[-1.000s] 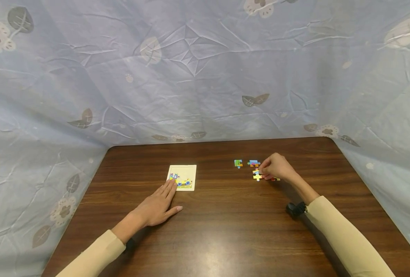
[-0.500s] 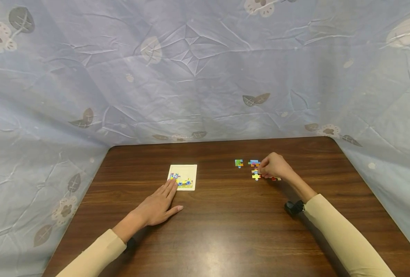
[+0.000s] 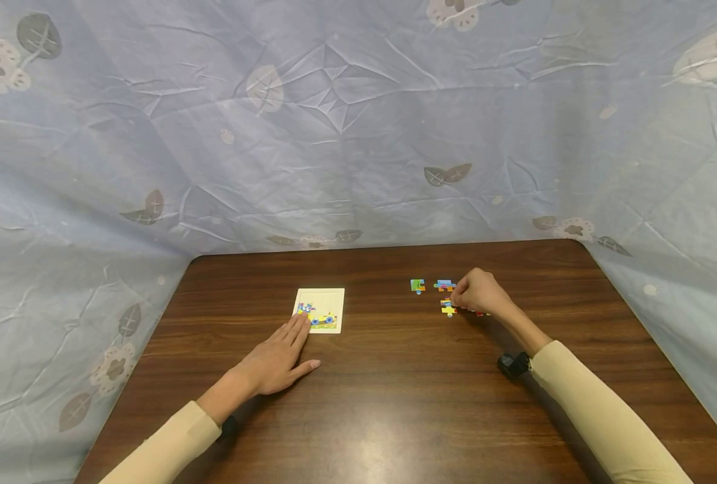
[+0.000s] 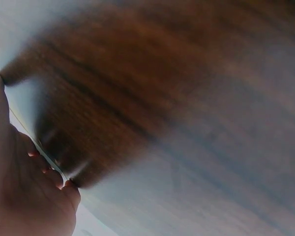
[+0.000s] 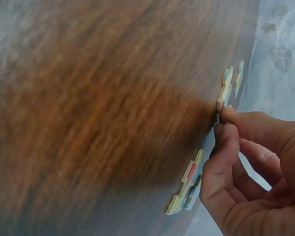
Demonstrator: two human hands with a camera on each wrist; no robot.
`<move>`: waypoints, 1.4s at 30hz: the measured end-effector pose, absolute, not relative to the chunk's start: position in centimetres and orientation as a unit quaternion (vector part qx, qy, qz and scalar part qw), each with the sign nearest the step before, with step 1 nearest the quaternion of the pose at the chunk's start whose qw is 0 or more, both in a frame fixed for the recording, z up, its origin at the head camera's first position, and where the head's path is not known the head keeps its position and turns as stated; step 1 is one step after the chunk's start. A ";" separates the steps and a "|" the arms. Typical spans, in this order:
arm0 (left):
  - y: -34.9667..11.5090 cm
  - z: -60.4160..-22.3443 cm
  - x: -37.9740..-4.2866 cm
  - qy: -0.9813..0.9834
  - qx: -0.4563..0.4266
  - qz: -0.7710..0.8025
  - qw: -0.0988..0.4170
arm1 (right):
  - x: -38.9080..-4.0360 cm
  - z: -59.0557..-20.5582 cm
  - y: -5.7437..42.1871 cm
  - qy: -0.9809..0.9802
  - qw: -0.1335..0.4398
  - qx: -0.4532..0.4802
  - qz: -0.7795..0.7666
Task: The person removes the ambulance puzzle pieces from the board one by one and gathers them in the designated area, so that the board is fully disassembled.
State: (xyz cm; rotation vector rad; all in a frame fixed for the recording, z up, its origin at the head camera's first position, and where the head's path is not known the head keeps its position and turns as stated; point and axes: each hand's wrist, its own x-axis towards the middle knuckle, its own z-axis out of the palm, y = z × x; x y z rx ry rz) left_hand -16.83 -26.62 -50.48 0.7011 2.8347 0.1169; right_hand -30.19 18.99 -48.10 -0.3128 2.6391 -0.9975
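Note:
My left hand [image 3: 276, 359] lies flat, its straight fingertips resting on the lower left of a cream puzzle board [image 3: 328, 298]. Inside that board, pieces with a yellow vehicle and blue wheels [image 3: 326, 320] fill the lower part. Over to the right, my right hand [image 3: 484, 296] pinches the edge of a yellow and blue jigsaw piece [image 3: 447, 310] between thumb and index finger, low over the table. Its far side is covered by the fingers. In the right wrist view the fingertips [image 5: 227, 129] meet at the piece's edge. The left wrist view shows the left palm [image 4: 29, 196] from the side.
Beyond the right hand lie a green jigsaw piece [image 3: 417, 286] and a blue and orange one [image 3: 444, 285]. Other pieces [image 5: 187, 184] with red and yellow lie beside it, partly hidden in the head view. A patterned cloth [image 3: 358, 134] hangs behind the brown table [image 3: 370, 403].
The yellow and blue piece has shifted slightly left with my right fingers, which have closed in nearer to it. My left hand stays in place on the board.

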 end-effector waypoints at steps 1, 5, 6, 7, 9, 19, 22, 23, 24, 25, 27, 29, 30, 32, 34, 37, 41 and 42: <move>-26.6 -50.5 -16.8 0.964 0.239 0.040 0.109 | -30.2 -48.1 19.0 0.919 0.151 -0.110 -0.347; -26.7 -50.5 -16.8 0.964 0.239 0.042 0.107 | -30.2 -48.0 18.9 0.920 0.152 -0.109 -0.343; -26.7 -50.5 -16.8 0.964 0.239 0.043 0.107 | -30.2 -47.9 18.9 0.920 0.152 -0.109 -0.343; -26.7 -50.4 -16.8 0.964 0.239 0.043 0.107 | -30.3 -47.9 18.9 0.921 0.153 -0.107 -0.343; -26.7 -50.5 -16.8 0.964 0.239 0.043 0.106 | -30.3 -47.8 18.9 0.921 0.155 -0.109 -0.341; -26.6 -50.6 -16.8 0.964 0.237 0.044 0.112 | -31.1 -44.7 18.0 0.923 0.102 -0.126 -0.349; -26.7 -50.5 -16.8 0.964 0.235 0.047 0.114 | -31.3 -43.2 16.3 0.917 0.084 -0.136 -0.366; -26.7 -50.5 -16.8 0.964 0.236 0.048 0.114 | -31.3 -42.8 15.6 0.913 0.082 -0.140 -0.375; -26.7 -50.5 -16.8 0.964 0.236 0.051 0.113 | -31.4 -42.4 14.8 0.910 0.077 -0.148 -0.380; -26.7 -50.4 -16.8 0.964 0.237 0.053 0.111 | -31.4 -42.1 14.0 0.907 0.073 -0.157 -0.385; -26.6 -50.4 -16.9 0.963 0.240 0.057 0.107 | -31.5 -41.6 12.4 0.899 0.071 -0.175 -0.395; -26.6 -50.2 -16.9 0.963 0.241 0.058 0.102 | -31.6 -41.4 10.7 0.892 0.075 -0.195 -0.401; -26.6 -50.2 -16.9 0.964 0.241 0.057 0.100 | -31.7 -41.4 9.7 0.890 0.077 -0.205 -0.401; -26.4 -50.0 -16.9 0.964 0.242 0.053 0.095 | -31.9 -41.7 7.8 0.886 0.085 -0.218 -0.401; -26.2 -49.9 -16.8 0.964 0.243 0.058 0.091 | -32.1 -42.1 5.9 0.882 0.096 -0.233 -0.399; -25.6 -49.7 -16.7 0.963 0.245 0.067 0.092 | -32.2 -43.0 3.1 0.874 0.117 -0.256 -0.396; -25.1 -49.8 -16.5 0.962 0.244 0.069 0.099 | -32.1 -44.1 -0.4 0.860 0.150 -0.288 -0.393; -25.1 -49.8 -16.5 0.963 0.240 0.066 0.102 | -32.0 -44.4 -1.2 0.858 0.155 -0.296 -0.389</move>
